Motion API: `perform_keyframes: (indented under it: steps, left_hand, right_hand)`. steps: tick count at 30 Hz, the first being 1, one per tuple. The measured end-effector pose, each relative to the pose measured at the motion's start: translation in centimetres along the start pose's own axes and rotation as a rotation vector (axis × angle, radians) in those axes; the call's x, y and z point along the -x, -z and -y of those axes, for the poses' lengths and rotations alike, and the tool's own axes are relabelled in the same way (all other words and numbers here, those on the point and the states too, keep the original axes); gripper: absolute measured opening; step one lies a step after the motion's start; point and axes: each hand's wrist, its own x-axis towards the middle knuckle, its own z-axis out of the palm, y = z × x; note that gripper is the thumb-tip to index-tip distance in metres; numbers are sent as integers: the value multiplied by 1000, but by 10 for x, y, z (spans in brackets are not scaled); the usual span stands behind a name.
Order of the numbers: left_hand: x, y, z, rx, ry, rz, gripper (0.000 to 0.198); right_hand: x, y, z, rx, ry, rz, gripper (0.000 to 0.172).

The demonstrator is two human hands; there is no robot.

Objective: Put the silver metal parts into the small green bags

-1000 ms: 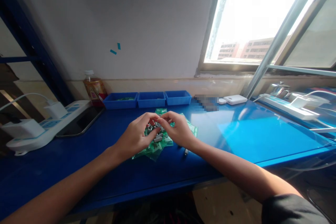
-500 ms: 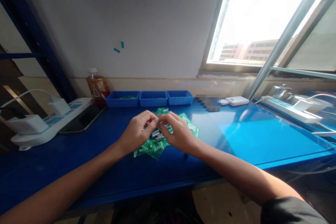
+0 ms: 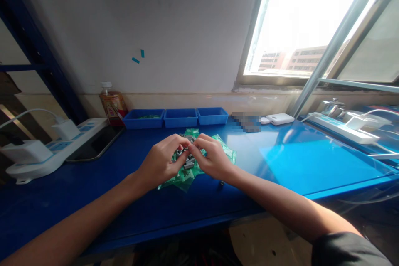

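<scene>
My left hand (image 3: pixel 163 158) and my right hand (image 3: pixel 213 156) meet fingertip to fingertip above a pile of small parts. Both are closed in a pinch; whatever lies between the fingers is too small and covered to name. Beneath them, several small grey block-shaped parts (image 3: pixel 188 165) rest on green plastic bags (image 3: pixel 179 181), which spread out on the blue table (image 3: pixel 134 212). The fingers hide the middle of the pile. A small dark object (image 3: pixel 221 183) lies by my right wrist.
Three blue bins (image 3: pixel 181 122) stand in a row along the wall, the left one holding something green. Left are a drink bottle (image 3: pixel 112 106), a phone (image 3: pixel 96 145) and a power strip (image 3: pixel 59 145). A white device (image 3: pixel 280 119) and another power strip (image 3: pixel 346 129) are right.
My left hand has shifted slightly left and down, its thumb now lower. My right thumb has come up to the joined fingertips. The whole view has moved slightly.
</scene>
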Motion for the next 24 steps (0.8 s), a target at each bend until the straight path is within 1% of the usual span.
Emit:
perform_keyframes:
  steps: [2,5,6,8,10,13,16,19,22,24]
  left_hand:
    - [-1,1,0,-1,33,-3,16]
    - [-3,4,0,63,136,10,21]
    - [-4,5,-1,110,174,29,23]
    - [-6,6,-1,222,233,86,27]
    - [-7,5,0,315,271,140,31]
    - [-6,4,1,381,300,176,39]
    - [-5,4,4,333,283,234,40]
    - [-4,4,7,121,184,311,37]
    - [-3,3,11,-44,77,391,36]
    - [-2,1,12,-76,56,426,34]
  right_hand:
    - [1,0,0,12,9,-7,28]
    - [2,-1,0,38,33,-50,13]
    - [3,-1,0,45,48,-61,11]
    - [4,-2,0,57,88,-59,12]
    - [4,-2,-1,67,123,-43,9]
    - [3,-2,-3,73,138,-47,8]
    - [2,-1,-6,87,126,-66,11]
    - [0,1,-8,110,122,-100,13]
    - [-6,7,-15,132,161,-179,9]
    - [-16,15,-26,192,194,-262,11]
